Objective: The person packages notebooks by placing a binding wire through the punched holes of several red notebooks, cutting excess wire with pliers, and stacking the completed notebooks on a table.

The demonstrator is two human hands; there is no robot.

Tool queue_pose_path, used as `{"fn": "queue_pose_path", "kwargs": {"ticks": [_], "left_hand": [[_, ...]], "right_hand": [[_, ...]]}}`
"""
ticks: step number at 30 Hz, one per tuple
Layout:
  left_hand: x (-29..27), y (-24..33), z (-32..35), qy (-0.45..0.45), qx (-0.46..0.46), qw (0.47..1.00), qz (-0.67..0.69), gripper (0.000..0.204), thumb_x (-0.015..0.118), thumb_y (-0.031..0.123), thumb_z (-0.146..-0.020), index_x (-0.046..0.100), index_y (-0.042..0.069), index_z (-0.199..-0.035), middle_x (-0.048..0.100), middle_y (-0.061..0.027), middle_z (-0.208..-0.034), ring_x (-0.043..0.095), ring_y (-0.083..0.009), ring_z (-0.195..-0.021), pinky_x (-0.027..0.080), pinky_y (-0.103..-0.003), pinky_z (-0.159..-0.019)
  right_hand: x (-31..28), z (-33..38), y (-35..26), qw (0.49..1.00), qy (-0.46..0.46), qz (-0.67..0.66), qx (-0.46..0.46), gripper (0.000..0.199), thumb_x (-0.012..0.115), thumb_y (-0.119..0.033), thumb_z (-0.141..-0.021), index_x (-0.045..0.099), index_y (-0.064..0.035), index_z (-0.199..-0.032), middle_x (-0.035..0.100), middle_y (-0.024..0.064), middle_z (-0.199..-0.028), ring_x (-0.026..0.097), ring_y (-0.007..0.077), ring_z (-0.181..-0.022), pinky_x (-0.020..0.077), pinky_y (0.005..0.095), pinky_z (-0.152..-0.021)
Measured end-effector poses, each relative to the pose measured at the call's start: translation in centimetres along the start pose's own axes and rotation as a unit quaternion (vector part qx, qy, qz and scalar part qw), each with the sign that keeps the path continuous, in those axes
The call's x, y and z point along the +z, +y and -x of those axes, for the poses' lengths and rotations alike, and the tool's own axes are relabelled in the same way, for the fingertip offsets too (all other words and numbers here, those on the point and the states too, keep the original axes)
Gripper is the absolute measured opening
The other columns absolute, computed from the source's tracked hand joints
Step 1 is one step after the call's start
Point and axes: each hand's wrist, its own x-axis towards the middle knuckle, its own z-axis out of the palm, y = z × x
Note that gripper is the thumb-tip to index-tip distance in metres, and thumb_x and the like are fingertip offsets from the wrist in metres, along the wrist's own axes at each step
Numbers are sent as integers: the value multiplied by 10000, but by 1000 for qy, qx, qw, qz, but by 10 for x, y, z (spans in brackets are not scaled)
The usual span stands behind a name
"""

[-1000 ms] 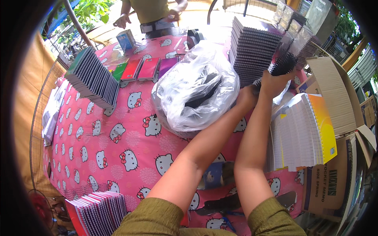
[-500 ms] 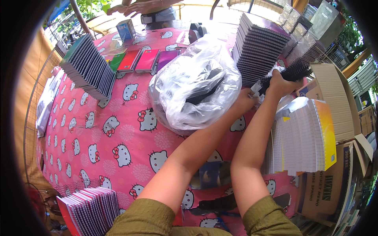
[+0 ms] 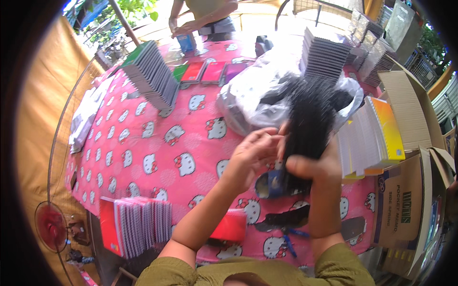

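Observation:
A thick bundle of black spiral binding coils, smeared by motion, stands upright in front of me. My right hand is wrapped round its lower part, thumb across the near side. My left hand is just left of the bundle, fingers spread; whether the fingertips touch it I cannot tell. Behind the bundle lies a crumpled clear plastic bag with black material inside. Under my hands, a small dark blue item, a black flat piece and a blue pen-like tool rest on the pink cloth.
Spiral notebooks stand in stacks at far left, far right and near left. Yellow-covered notebooks sit beside an open cardboard box. Across the pink-covered table, another person's hands are at a blue box.
The coil bundle has come from beside the cardboard box to in front of me in my right hand. My left hand has drawn back leftward. The other person's hands have reached the blue box.

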Motion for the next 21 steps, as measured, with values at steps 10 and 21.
{"fn": "queue_pose_path", "kwargs": {"ticks": [10, 21], "left_hand": [[23, 15, 198, 72, 85, 945, -308, 778, 869, 146, -600, 469, 1, -1251, 594, -157, -1185, 584, -186, -1086, 427, -334, -976], [32, -10, 269, 18, 247, 873, -419, 585, 825, 41, -557, 553, 63, -1075, 585, -183, -1226, 495, -284, -1236, 373, -433, -1045]], "right_hand": [[92, 155, 82, 977, -207, 57, 13, 916, 852, -132, -560, 377, -62, -1340, 546, 87, -1185, 541, 196, -1102, 436, 347, -941], [116, 205, 87, 977, -190, 50, -79, 888, 892, -217, -556, 424, -89, -1299, 523, 86, -1234, 523, 206, -1154, 436, 373, -968]]}}
